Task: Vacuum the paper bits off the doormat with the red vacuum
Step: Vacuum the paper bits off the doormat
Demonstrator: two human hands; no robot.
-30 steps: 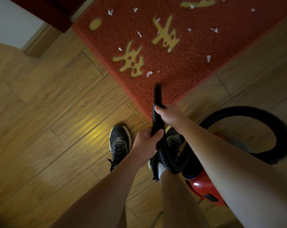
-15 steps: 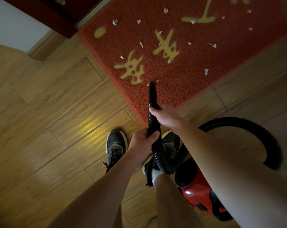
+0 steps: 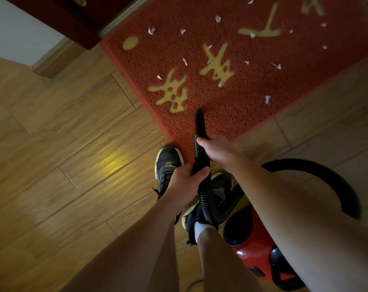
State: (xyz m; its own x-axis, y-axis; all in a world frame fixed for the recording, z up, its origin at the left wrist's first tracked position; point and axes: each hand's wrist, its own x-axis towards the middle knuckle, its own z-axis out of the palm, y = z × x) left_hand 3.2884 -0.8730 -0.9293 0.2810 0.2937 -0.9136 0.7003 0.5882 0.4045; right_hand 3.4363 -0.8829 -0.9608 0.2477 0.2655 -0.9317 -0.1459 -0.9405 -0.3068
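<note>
Paper bits [image 3: 267,99] dot most of the doormat [image 3: 252,114], so little looks done. Left hand [image 3: 186,180] and right hand [image 3: 217,148] both grip the hose [image 3: 204,194], its nozzle [image 3: 199,121] at the doormat's near corner; the vacuum [image 3: 252,239] sits behind on the floor [image 3: 73,144].

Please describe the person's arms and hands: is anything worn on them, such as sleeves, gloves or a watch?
The left arm and right arm are bare as far as the frame shows: no sleeves. The left hand and right hand have no gloves; no watch, bracelet or ring is visible.
</note>
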